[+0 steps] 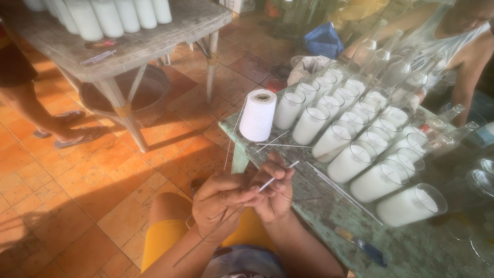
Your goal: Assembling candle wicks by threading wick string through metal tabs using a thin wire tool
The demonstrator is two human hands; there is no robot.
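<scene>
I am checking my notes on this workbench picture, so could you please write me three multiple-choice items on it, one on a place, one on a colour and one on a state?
1. Where does the cone of thread stand?
A. on the floor tiles
B. on the green table, left of the rows of glasses
C. in the round basin

2. What colour is the wax in the glasses?
A. red
B. black
C. white

3. What are the left hand and right hand doing?
A. together pinching a thin white stick
B. resting flat on the table
C. lifting a glass

Answers: 1 B, it stands on the green table by the nearest glasses. 2 C, every fill looks white. 3 A, the thin white stick pokes out between the fingers.
</scene>
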